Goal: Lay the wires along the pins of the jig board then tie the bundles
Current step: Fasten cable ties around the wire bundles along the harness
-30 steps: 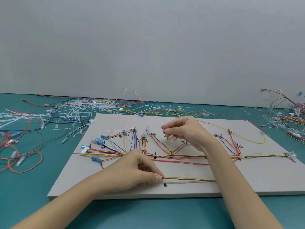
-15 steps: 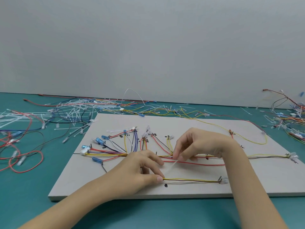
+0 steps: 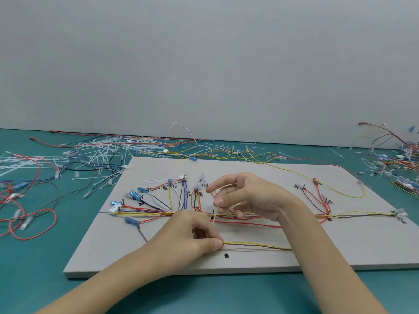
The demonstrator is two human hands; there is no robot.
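A grey jig board lies on the teal table with coloured wires routed between its pins. My left hand pinches the left end of a yellow and brown wire pair near the board's front edge. My right hand hovers over the main horizontal bundle and pinches a thin white cable tie that hangs down to the bundle. Blue and clear connectors fan out at the left of the board.
Loose white cable ties and spare wires litter the table behind and left of the board. A red wire loop lies at the left. Another tangle of wires sits at the far right. A grey wall stands behind.
My right hand came down from the board's middle pins toward the main bundle, then shifted left with a white cable tie in its fingers. My left hand kept its pinch on the wire pair.
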